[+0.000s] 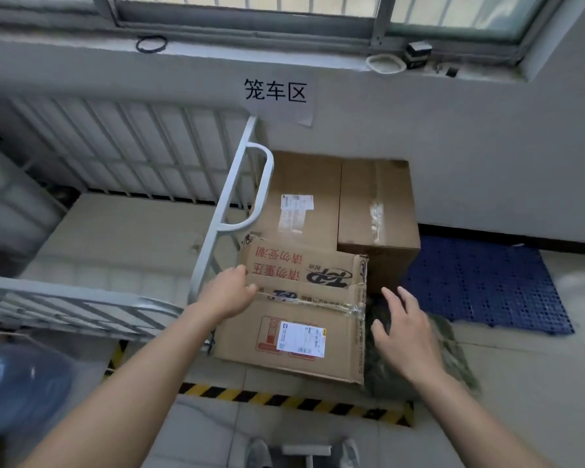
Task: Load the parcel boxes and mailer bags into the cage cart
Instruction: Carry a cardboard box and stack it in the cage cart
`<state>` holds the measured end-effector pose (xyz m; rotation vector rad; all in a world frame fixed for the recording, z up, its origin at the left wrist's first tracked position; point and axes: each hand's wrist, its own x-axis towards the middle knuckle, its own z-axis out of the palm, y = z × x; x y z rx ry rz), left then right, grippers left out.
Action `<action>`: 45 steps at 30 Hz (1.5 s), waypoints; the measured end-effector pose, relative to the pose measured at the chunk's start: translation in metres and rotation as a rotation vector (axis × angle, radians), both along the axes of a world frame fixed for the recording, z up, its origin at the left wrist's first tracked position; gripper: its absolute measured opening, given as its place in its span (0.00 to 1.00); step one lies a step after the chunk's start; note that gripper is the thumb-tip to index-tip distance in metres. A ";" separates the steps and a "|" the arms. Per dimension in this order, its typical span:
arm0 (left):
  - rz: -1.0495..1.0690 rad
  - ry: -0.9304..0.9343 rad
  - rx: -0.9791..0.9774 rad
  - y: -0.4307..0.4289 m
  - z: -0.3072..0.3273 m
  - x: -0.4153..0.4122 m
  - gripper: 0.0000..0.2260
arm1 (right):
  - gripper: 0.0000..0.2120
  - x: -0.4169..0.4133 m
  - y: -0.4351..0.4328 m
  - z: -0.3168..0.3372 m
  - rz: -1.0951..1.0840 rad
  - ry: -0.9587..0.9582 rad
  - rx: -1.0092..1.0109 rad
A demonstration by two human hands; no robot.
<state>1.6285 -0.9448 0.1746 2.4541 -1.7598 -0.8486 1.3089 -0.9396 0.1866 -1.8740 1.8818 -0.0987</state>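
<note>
Grey floor under a barred window; white cage cart at left, taped parcel box (shipping label up) just beside its side rail. Left hand resting on box top, fingers spread; right hand hovering open beside box.

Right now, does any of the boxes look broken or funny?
Yes. The nearest box, which the left hand touches, has a torn, crumpled far-left corner, wrinkled tape across its top, and upside-down printing from this view. It also sits crooked against the two boxes behind it. The right hand hovers open beside it.
</note>
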 end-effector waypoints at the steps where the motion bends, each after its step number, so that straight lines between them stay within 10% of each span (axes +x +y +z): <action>1: 0.010 -0.001 0.003 0.001 -0.011 0.000 0.16 | 0.29 -0.002 0.003 -0.006 0.007 -0.001 0.013; 14: 0.227 -0.019 0.092 -0.014 -0.204 0.012 0.23 | 0.31 -0.059 -0.008 -0.183 0.038 0.025 0.095; 25: 0.387 -0.217 -0.230 -0.024 -0.313 0.047 0.30 | 0.29 -0.005 -0.068 -0.323 -0.012 -0.219 0.055; 45: 0.335 -0.215 -0.322 -0.018 -0.149 -0.047 0.39 | 0.44 -0.069 -0.095 -0.168 -0.084 -0.099 0.042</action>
